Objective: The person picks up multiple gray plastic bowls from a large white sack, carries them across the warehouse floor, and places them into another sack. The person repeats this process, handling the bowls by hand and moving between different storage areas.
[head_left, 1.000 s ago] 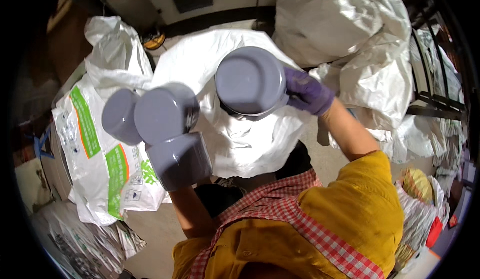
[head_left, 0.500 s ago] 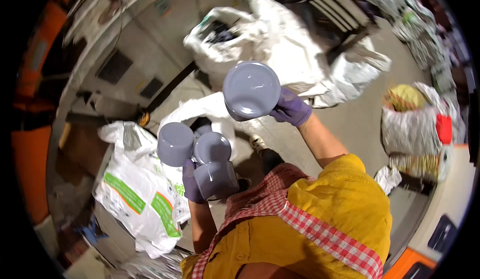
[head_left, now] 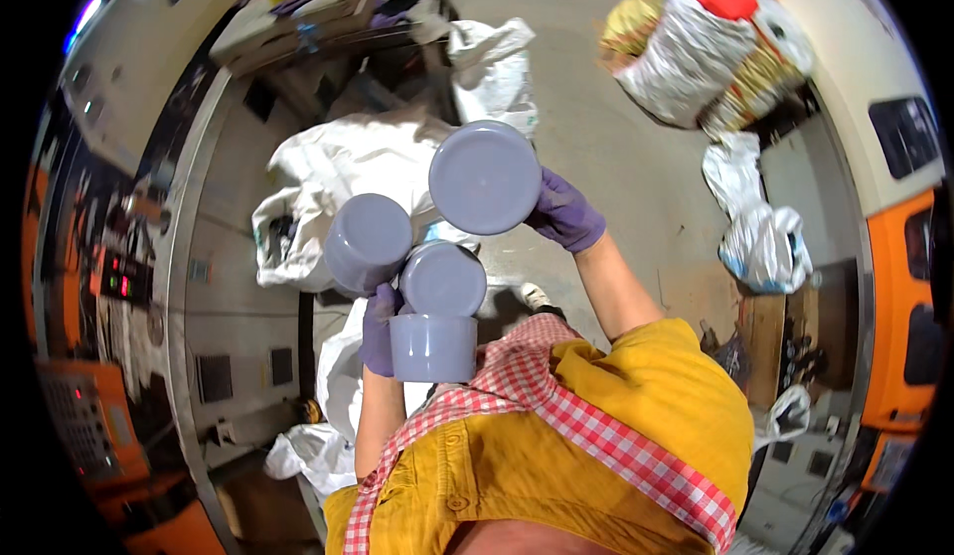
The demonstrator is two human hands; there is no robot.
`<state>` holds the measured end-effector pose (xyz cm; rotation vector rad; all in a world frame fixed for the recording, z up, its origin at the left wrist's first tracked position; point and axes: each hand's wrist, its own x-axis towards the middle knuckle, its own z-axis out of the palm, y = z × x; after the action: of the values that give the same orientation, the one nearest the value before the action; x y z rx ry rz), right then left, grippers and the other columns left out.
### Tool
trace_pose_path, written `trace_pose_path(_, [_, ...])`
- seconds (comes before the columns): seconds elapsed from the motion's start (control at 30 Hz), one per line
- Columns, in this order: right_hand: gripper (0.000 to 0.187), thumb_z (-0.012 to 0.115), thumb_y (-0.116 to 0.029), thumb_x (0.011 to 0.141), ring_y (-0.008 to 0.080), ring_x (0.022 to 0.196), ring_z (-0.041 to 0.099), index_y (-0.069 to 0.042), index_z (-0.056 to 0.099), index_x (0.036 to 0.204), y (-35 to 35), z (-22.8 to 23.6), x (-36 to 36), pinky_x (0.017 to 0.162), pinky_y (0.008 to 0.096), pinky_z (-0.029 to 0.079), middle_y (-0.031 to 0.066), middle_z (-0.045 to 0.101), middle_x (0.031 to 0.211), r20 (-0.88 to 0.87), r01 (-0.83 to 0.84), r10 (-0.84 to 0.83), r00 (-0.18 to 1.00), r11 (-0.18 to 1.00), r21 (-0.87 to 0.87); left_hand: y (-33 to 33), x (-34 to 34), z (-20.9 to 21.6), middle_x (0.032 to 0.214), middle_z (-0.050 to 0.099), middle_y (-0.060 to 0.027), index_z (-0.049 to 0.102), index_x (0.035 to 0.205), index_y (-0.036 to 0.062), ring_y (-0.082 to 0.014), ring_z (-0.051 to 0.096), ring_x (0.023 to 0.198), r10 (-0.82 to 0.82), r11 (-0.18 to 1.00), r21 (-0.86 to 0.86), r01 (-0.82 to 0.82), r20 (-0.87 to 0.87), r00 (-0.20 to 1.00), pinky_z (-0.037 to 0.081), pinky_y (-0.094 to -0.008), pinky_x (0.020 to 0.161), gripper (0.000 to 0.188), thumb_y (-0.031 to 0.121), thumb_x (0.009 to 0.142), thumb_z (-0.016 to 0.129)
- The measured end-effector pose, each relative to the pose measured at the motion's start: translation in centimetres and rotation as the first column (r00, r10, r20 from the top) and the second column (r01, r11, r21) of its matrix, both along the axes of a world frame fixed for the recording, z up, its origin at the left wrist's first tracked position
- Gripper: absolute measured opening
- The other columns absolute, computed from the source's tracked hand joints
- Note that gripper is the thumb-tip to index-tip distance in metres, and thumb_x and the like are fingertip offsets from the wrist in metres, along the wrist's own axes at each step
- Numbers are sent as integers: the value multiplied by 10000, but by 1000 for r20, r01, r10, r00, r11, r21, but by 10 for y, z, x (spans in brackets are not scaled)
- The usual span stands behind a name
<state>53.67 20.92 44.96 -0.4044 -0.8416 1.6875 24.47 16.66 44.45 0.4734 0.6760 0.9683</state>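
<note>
My left hand (head_left: pixel 378 336), in a purple glove, grips a cluster of three round, glossy grey plastic containers in front of my chest. One container (head_left: pixel 368 242) is at the upper left of the cluster, and another container (head_left: pixel 443 279) sits in the middle. The lowest container (head_left: pixel 434 348) lies on its side against my fingers, which are partly hidden behind it. Farther out, my gloved right hand (head_left: pixel 568 212) clasps the edge of a fourth grey container (head_left: pixel 485 177), whose round face is turned up toward me. That container is close above the cluster.
White sacks (head_left: pixel 353 162) stand on the floor beyond the containers, beside a grey machine cabinet (head_left: pixel 243 287) on the left. A worktable (head_left: pixel 298 28) is at the far left. Full bags (head_left: pixel 686 58) lie at the far right, and a white plastic bag (head_left: pixel 765 247) hangs by the right machine.
My view and body have turned left-to-right, so the sacks and machines have shifted across the picture. Both hands keep their containers, and the right one's face now shows flatter.
</note>
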Motion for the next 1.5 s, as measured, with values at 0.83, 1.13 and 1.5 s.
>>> trace_pose_path(0.83, [553,519,-337,828,280,1177,402,-88,352,1292,60,-58,464,995,428,324,109,417,1285,236,755,-786,571,616,223,203,471,2,1201,502,-158,390,1259,19,-276,522,1067,-404,910,-14,414,183,896,436,-399,907,544,415,890,438])
trace_pose_path(1.13, [605,605,-298,786,259,1195,373,-95,345,1293,189,-61,600,1011,399,298,102,385,1309,517,520,-742,-427,266,812,351,627,-2,1163,514,-140,378,1261,40,-248,536,1028,-502,862,-17,506,105,858,460,-371,859,566,436,865,456])
trace_pose_path(1.5, [595,576,-316,792,261,1203,367,-97,347,1295,424,-45,797,1019,402,287,101,388,1309,468,884,-867,172,345,315,571,812,9,1121,556,-111,436,1220,61,-244,564,981,-583,801,24,598,259,770,482,-384,832,589,430,791,598])
